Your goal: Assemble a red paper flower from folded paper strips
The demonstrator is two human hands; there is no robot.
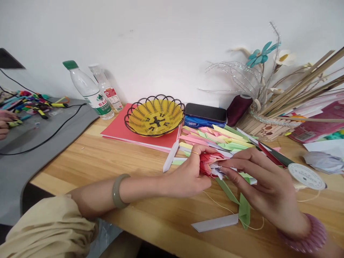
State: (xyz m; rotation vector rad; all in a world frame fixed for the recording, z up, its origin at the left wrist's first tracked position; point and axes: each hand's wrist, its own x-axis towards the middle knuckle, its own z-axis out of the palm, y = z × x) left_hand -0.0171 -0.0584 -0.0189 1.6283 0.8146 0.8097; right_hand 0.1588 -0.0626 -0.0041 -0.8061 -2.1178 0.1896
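Between my two hands is a folded paper flower (209, 164), red and pink with pale inner petals. My left hand (189, 175) grips it from the left, fingers wrapped round its back. Thumb and forefinger of my right hand (264, 186) pinch a pale petal on its near side. Behind the flower lies a spread of folded paper strips (215, 136) in pink, yellow, green and white. Green strips (243, 211) and a white strip (215, 223) rest on the table below my hands, with a thin cord (217, 205) running among them.
A yellow woven basket (172, 114) sits on red paper (115, 129). Two bottles (94, 96) stand at the wall. Right are a thread spool (306, 176), a dark thread cone (239, 107) and a stick vase (258, 123). Another person's hand (5, 123) shows far left.
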